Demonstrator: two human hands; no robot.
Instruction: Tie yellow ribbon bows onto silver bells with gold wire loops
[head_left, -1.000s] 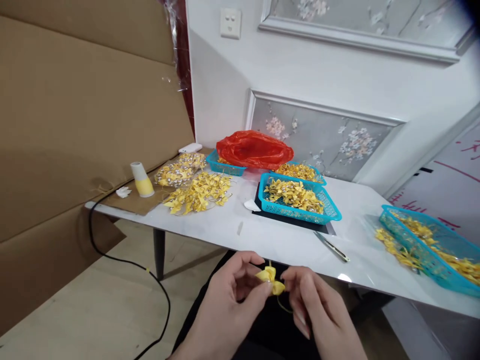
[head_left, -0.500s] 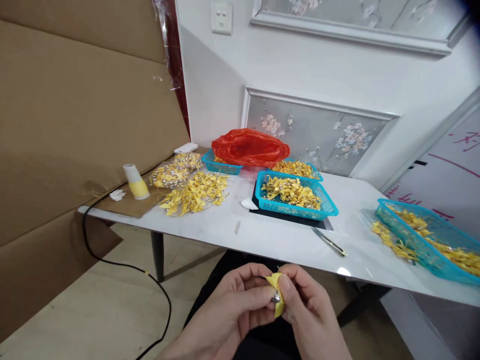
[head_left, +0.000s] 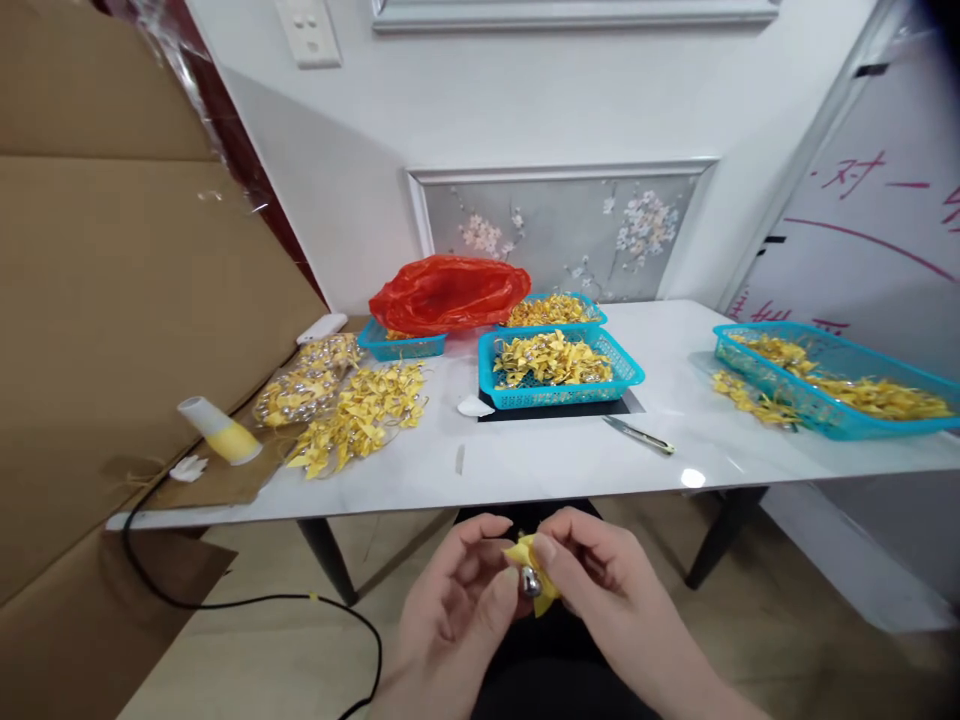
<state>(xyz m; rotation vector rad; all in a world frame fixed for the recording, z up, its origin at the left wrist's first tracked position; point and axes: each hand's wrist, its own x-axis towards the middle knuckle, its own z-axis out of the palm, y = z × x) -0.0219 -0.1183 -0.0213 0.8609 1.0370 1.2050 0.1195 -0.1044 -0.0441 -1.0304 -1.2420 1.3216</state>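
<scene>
Spanning the view, a white table (head_left: 540, 465) bears blue baskets (head_left: 562, 398) and a red bag (head_left: 450, 293). Before its near edge, above the lap, the right hand (head_left: 611, 570) pinches a yellow ribbon (head_left: 547, 601); the left hand (head_left: 454, 595) curls half-open beside it, its grip unclear, thumb tip at the ribbon's silver bell (head_left: 532, 581).

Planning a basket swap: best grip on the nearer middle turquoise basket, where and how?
Grip the nearer basket's rim, probably at both short ends, left hand from the left, right hand from the right: its lip juts outward, clearest at right, and the farther basket crowds the far side.
</scene>
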